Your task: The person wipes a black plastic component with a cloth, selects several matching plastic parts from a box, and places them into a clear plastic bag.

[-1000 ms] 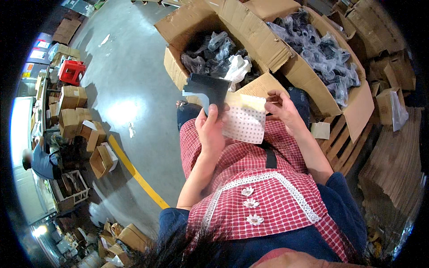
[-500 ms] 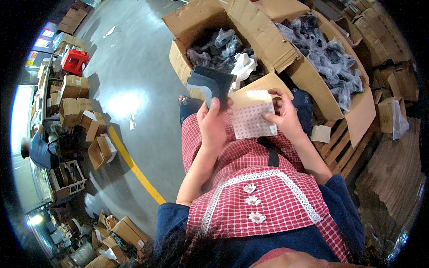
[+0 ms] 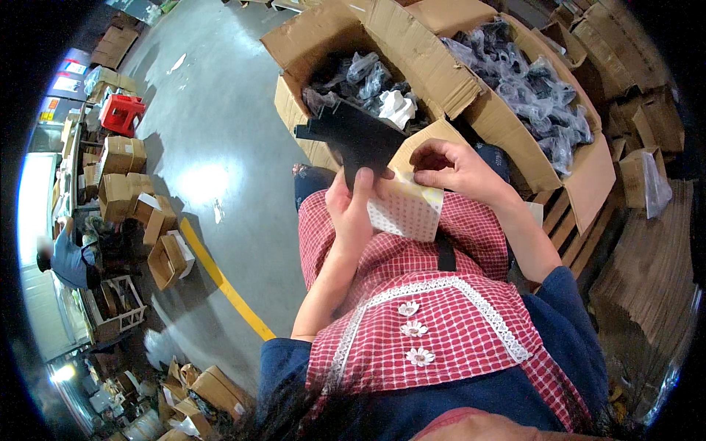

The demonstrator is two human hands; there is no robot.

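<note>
In front of my lap, my left hand (image 3: 351, 209) is closed on a dark, flat black piece with a stepped edge (image 3: 360, 136). It also grips the left side of a pale sheet of small labels (image 3: 404, 213), printed with rows of small marks and yellowish at its upper part. My right hand (image 3: 456, 173) is bent over the sheet's upper right, thumb and fingers drawn together. Whether something small is between those fingertips is hidden. Just beyond my hands stands an open cardboard box (image 3: 290, 110) with dark items in clear plastic bags (image 3: 360, 70) and crumpled white material (image 3: 398, 109).
Right of it, a second open carton (image 3: 515, 132) holds more bagged dark items, on a wooden pallet (image 3: 570, 235). Flattened cardboard (image 3: 647, 272) is stacked at the right. A yellow floor line (image 3: 224, 283), cartons (image 3: 123, 156), a red stool (image 3: 122, 114) and another person (image 3: 70, 257) are at the left.
My right hand has let go of the sheet's right side and moved to its upper edge. The black piece has tilted leftward; the sheet has shifted lower and left.
</note>
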